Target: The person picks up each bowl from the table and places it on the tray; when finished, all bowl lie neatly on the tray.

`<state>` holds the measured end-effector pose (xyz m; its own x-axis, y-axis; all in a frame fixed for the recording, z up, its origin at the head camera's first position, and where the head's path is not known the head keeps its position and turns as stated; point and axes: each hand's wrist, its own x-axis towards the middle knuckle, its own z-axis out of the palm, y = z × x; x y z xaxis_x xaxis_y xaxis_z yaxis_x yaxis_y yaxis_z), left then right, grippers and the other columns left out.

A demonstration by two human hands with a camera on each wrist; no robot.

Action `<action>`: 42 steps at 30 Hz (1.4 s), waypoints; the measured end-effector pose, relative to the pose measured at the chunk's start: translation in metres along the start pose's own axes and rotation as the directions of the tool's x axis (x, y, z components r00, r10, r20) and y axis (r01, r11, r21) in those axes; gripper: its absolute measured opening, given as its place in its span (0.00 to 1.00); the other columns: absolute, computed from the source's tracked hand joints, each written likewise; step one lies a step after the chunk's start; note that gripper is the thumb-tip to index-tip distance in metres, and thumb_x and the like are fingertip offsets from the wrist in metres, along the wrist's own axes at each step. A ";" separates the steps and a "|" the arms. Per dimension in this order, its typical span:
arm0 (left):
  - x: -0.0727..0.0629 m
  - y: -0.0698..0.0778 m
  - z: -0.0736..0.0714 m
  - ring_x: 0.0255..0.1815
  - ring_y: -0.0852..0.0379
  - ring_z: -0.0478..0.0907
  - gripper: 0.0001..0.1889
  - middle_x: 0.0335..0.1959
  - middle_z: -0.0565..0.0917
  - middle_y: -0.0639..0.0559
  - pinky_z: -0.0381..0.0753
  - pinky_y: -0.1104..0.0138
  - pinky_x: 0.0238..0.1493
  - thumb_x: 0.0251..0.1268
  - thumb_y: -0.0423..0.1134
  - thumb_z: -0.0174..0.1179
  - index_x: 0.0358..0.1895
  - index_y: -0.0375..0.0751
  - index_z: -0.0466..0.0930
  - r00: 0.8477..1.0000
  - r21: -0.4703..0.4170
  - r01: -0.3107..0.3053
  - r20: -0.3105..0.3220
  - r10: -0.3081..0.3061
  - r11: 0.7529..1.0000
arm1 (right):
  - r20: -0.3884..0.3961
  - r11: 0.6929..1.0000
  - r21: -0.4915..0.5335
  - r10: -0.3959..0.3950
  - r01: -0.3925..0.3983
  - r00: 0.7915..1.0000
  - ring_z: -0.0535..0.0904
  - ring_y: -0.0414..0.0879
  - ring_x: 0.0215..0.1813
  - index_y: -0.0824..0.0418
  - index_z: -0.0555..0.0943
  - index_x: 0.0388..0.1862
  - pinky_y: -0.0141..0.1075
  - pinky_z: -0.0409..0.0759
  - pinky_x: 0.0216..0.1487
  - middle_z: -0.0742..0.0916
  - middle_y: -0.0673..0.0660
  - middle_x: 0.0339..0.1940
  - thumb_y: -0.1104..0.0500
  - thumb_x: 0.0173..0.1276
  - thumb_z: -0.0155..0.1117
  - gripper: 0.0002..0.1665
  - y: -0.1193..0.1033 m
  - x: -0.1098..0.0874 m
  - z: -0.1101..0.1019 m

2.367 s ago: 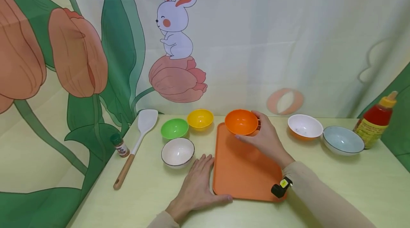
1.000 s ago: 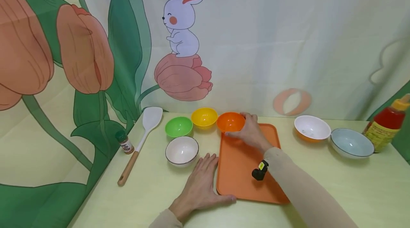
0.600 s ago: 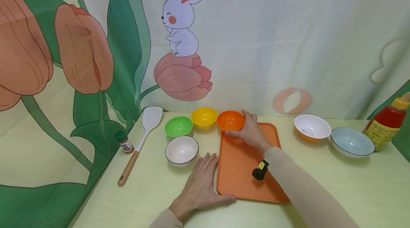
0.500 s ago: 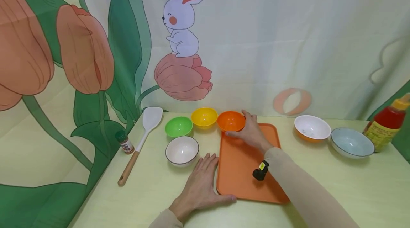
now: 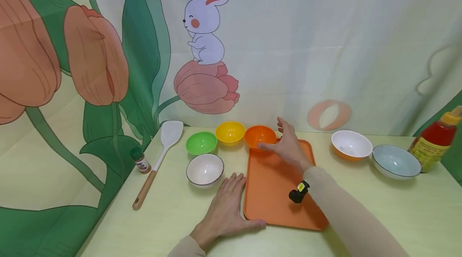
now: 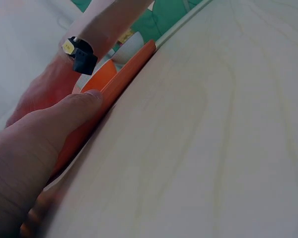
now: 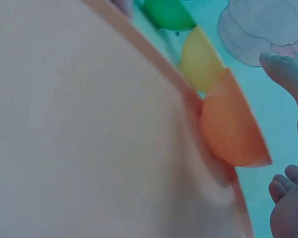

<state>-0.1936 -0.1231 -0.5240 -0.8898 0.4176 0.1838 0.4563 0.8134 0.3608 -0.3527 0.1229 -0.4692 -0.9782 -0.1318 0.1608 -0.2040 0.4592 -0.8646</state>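
The orange bowl (image 5: 257, 136) sits at the far left corner of the orange tray (image 5: 270, 197). My right hand (image 5: 291, 152) is just right of it, thumb and fingers spread, holding nothing. In the right wrist view a gap shows between the hand and the orange bowl (image 7: 233, 124). My left hand (image 5: 225, 211) lies with straight fingers along the tray's left edge, its thumb at the near edge. That left thumb (image 6: 74, 109) touches the tray rim in the left wrist view. Left of the orange bowl stand a yellow bowl (image 5: 230, 133) and a green bowl (image 5: 201, 143).
A white bowl with a dark rim (image 5: 205, 170) stands by the left fingertips. Further left lie a spatula (image 5: 155, 164) and a small green-capped jar (image 5: 140, 161). At right are a white-and-orange bowl (image 5: 351, 144), a pale blue bowl (image 5: 396, 161) and a red sauce bottle (image 5: 434, 140).
My right hand carried the orange bowl left and lowered it onto the tray's far corner, then let go and drew slightly right. The left hand has kept its place at the tray.
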 end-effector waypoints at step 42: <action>-0.001 0.000 0.001 0.92 0.41 0.54 0.72 0.90 0.63 0.41 0.49 0.48 0.94 0.51 0.90 0.63 0.89 0.38 0.60 1.000 -0.024 0.000 -0.013 0.000 1.000 | -0.497 0.994 -0.079 -0.105 0.075 0.861 0.62 0.47 0.88 0.39 0.51 0.94 0.15 0.61 0.73 0.64 0.49 0.91 0.57 0.69 0.84 0.66 0.019 -0.131 -0.194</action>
<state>-0.1931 -0.1231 -0.5250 -0.8899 0.4123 0.1953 0.4562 0.8033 0.3827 -0.2357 0.3195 -0.4142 -0.8411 0.2749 0.4658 -0.2796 0.5163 -0.8095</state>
